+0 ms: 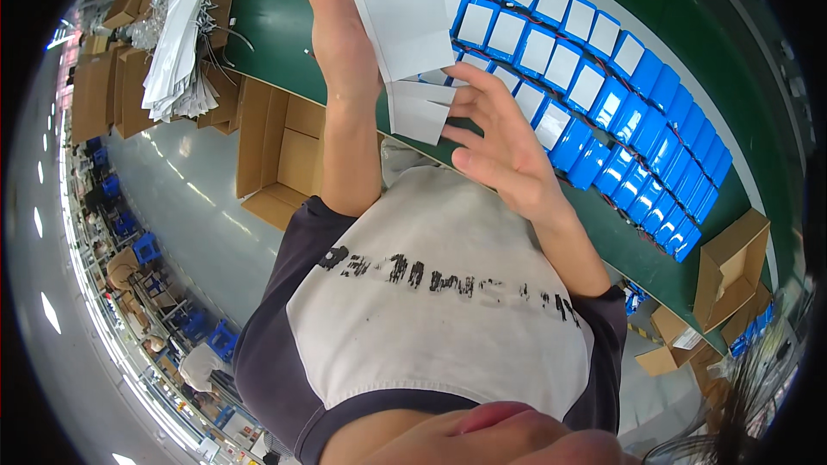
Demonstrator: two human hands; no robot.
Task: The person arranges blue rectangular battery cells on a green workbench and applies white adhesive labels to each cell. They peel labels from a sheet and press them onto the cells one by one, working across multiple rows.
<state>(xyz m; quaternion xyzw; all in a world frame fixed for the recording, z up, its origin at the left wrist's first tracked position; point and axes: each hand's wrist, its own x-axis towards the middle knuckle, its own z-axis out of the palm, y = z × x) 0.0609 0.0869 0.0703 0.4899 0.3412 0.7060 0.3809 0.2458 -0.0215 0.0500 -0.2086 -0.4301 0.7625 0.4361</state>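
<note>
My left hand (332, 26), at the top of the view, grips a white sheet (405, 13) by its left side; its fingertips are partly hidden. The sheet hangs toward me and bends near its lower end, where slits divide it into flaps (419, 112). My right hand (504, 133) is beside these flaps, fingers spread and thumb apart, with the fingertips close to the sheet's right edge. Behind and to the right, blue-wrapped battery packs (633, 120) lie in curved rows. Many in the left part carry white rectangular pads (538, 50).
The packs lie on a green table (267, 26). At far left, cardboard boxes (129, 90) hold white strips (177, 52) and wires. An open carton (289, 151) stands by the table's near edge. More cartons (730, 271) are at the right end.
</note>
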